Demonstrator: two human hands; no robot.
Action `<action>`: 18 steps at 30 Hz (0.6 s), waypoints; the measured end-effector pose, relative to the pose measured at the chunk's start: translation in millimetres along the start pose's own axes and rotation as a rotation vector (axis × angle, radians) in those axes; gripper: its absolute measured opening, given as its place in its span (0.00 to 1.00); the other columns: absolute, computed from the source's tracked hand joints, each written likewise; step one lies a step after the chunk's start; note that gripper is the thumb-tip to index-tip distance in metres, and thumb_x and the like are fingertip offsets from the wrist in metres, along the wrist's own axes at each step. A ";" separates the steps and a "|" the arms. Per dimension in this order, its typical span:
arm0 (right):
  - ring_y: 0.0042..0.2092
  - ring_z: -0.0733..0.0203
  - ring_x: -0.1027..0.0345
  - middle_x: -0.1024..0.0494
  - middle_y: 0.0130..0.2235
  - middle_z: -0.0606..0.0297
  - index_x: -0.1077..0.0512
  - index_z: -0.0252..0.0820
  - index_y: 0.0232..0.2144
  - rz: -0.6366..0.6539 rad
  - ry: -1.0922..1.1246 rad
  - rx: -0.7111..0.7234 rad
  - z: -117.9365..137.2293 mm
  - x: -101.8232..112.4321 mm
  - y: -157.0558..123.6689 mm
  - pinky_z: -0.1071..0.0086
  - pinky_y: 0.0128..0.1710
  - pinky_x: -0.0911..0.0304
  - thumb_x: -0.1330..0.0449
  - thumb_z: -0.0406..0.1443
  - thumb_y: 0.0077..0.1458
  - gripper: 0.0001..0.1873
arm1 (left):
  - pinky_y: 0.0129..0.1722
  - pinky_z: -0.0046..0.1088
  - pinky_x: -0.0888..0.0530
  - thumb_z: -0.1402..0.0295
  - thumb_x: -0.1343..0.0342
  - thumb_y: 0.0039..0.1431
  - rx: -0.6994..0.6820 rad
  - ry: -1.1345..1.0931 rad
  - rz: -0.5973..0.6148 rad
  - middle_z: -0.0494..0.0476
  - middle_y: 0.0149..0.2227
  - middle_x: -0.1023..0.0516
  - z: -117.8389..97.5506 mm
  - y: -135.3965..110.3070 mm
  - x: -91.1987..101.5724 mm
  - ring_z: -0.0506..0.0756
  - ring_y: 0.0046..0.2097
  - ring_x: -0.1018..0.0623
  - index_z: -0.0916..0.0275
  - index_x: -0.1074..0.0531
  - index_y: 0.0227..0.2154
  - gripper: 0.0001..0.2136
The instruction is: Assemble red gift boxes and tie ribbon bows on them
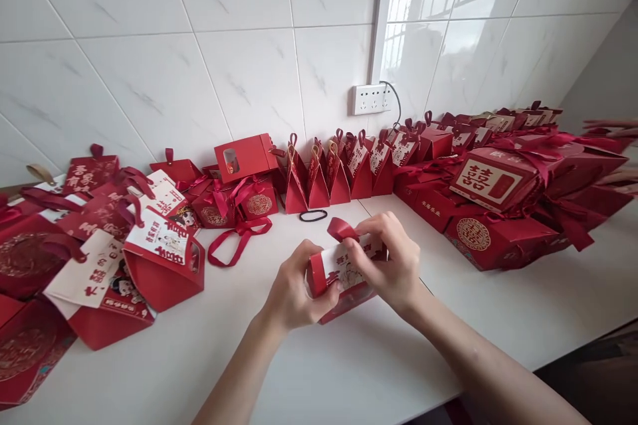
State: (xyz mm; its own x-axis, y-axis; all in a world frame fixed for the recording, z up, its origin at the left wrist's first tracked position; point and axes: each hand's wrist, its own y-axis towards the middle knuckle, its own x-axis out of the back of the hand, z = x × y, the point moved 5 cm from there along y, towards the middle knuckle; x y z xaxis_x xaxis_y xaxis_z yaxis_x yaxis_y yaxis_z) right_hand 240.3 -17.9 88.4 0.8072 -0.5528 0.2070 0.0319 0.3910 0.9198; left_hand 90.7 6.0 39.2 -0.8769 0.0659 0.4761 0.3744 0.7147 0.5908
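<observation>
Between my hands, at the middle of the white counter, is a red gift box [351, 302] with a white printed panel on top. My left hand [299, 285] is closed round the box's left end, thumb on the front edge. A loop of red ribbon [343, 228] stands up from the box's top. My right hand [391, 259] pinches the foot of this ribbon between thumb and fingers, over the right part of the panel. The box's right end is partly hidden behind that hand.
Red gift boxes [164, 265] crowd the counter's left side. A row of triangular boxes [319, 182] lines the tiled wall. Larger boxes [486, 179] are stacked at right, near another person's hand [611, 153]. A black hair tie [313, 215], a loose ribbon [238, 239] and a power strip [371, 99] also show.
</observation>
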 end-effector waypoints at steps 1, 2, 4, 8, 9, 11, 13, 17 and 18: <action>0.25 0.66 0.40 0.32 0.23 0.69 0.35 0.43 0.27 -0.018 0.012 -0.014 -0.3 0.8 -0.1 0.71 0.23 0.43 0.42 0.30 0.54 0.06 | 0.27 0.27 0.29 0.67 0.43 0.49 0.004 -0.010 0.002 0.48 0.29 0.33 0.1 0.3 0.3 0.50 0.27 0.28 0.59 0.36 0.34 0.10; 0.24 0.66 0.40 0.32 0.23 0.69 0.35 0.43 0.26 -0.032 0.017 -0.023 -0.9 1.6 -0.2 0.72 0.22 0.43 0.42 0.30 0.54 0.07 | 0.27 0.27 0.29 0.67 0.43 0.49 0.018 -0.020 0.008 0.49 0.29 0.33 0.5 0.7 0.8 0.50 0.27 0.29 0.59 0.37 0.33 0.10; 0.23 0.67 0.40 0.31 0.22 0.70 0.33 0.44 0.25 -0.041 0.022 -0.039 -2.7 2.6 -0.4 0.72 0.21 0.43 0.42 0.30 0.54 0.07 | 0.29 0.28 0.28 0.67 0.43 0.49 0.082 -0.040 0.043 0.50 0.30 0.32 1.9 1.6 1.2 0.51 0.29 0.28 0.59 0.36 0.33 0.09; 0.22 0.69 0.39 0.29 0.22 0.71 0.31 0.43 0.24 -0.009 0.078 -0.103 -2.2 2.1 -1.8 0.73 0.21 0.41 0.39 0.32 0.54 0.07 | 0.33 0.31 0.26 0.68 0.44 0.50 0.155 -0.137 0.024 0.54 0.35 0.27 -6.0 5.4 4.3 0.55 0.36 0.24 0.59 0.37 0.41 0.15; 0.22 0.69 0.38 0.28 0.22 0.71 0.31 0.43 0.25 0.005 0.110 -0.113 -0.2 0.8 -2.8 0.73 0.21 0.40 0.39 0.33 0.54 0.07 | 0.35 0.32 0.26 0.68 0.44 0.50 0.119 -0.153 -0.048 0.56 0.37 0.27 -11.4 6.8 7.8 0.55 0.37 0.24 0.59 0.38 0.43 0.17; 0.23 0.68 0.35 0.28 0.24 0.70 0.31 0.42 0.26 0.036 0.183 -0.113 5.4 -3.4 -5.5 0.73 0.22 0.38 0.40 0.32 0.55 0.05 | 0.37 0.32 0.26 0.69 0.42 0.50 0.010 -0.129 -0.231 0.56 0.38 0.26 -23.0 7.6 17.2 0.54 0.39 0.23 0.58 0.40 0.41 0.16; 0.27 0.66 0.33 0.27 0.27 0.67 0.31 0.43 0.31 0.063 0.244 -0.099 10.2 -8.9 -9.4 0.72 0.25 0.36 0.43 0.31 0.57 0.03 | 0.38 0.29 0.26 0.72 0.40 0.49 -0.084 -0.064 -0.366 0.52 0.35 0.25 -31.5 6.0 25.1 0.51 0.37 0.23 0.58 0.42 0.36 0.16; 0.37 0.62 0.32 0.27 0.35 0.63 0.34 0.44 0.41 0.071 0.308 -0.003 15.6 -16.8 -16.5 0.67 0.33 0.33 0.45 0.28 0.57 0.10 | 0.32 0.23 0.27 0.76 0.40 0.50 -0.178 0.017 -0.410 0.49 0.32 0.25 -37.1 2.3 33.5 0.49 0.34 0.24 0.59 0.43 0.30 0.14; 0.38 0.61 0.32 0.28 0.36 0.62 0.35 0.43 0.41 0.078 0.321 0.031 16.8 -17.7 -17.4 0.67 0.34 0.33 0.44 0.27 0.56 0.11 | 0.30 0.23 0.27 0.77 0.41 0.50 -0.196 0.032 -0.405 0.50 0.33 0.26 -38.1 1.4 34.6 0.49 0.34 0.24 0.60 0.42 0.29 0.13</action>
State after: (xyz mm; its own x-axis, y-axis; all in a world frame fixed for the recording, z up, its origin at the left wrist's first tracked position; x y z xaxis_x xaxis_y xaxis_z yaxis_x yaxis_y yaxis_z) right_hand 215.5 -27.2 74.3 0.9511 -0.2604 0.1659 -0.0509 0.3979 0.9160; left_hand 72.4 -17.3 81.2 -0.9561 -0.2153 0.1989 0.0557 0.5326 0.8446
